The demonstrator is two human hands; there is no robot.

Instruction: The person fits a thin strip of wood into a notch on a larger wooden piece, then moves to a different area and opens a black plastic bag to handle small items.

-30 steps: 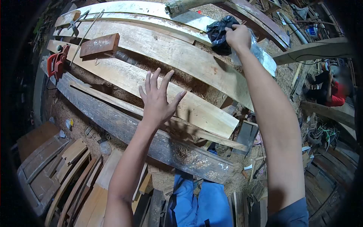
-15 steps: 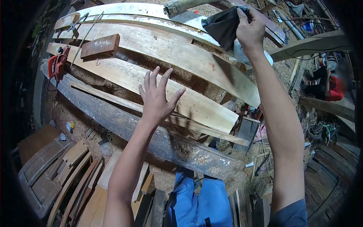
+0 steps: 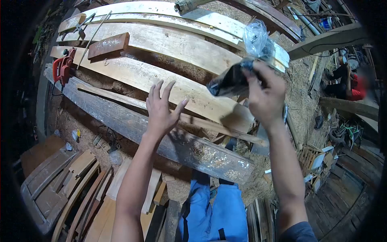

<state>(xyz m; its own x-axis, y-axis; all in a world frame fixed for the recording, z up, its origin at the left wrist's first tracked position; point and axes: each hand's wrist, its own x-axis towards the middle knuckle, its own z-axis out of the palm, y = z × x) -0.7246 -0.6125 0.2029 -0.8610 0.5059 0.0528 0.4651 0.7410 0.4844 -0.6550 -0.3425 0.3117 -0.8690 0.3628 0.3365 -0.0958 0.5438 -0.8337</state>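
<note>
My right hand (image 3: 266, 94) is closed on a crumpled black cloth (image 3: 229, 80), which is blurred by motion above the right part of the pale boards. My left hand (image 3: 161, 105) holds nothing. Its fingers are spread over the near edge of a pale wooden board (image 3: 137, 74). Under the left wrist lies a thin wooden strip (image 3: 113, 98), and nearer to me a grey weathered plank (image 3: 109, 115). A clear plastic bag (image 3: 254, 38) rests on the far boards, just beyond my right hand.
A red power tool (image 3: 63, 68) sits at the left end of the boards, close to a reddish-brown wood block (image 3: 109, 46). Curved wood pieces (image 3: 76, 193) are stacked at lower left. A person in red (image 3: 356, 86) sits at far right. Sawdust covers the ground.
My right hand has come down and nearer to me with the black cloth, uncovering the plastic bag. My left hand, still spread, has shifted slightly left and downward.
</note>
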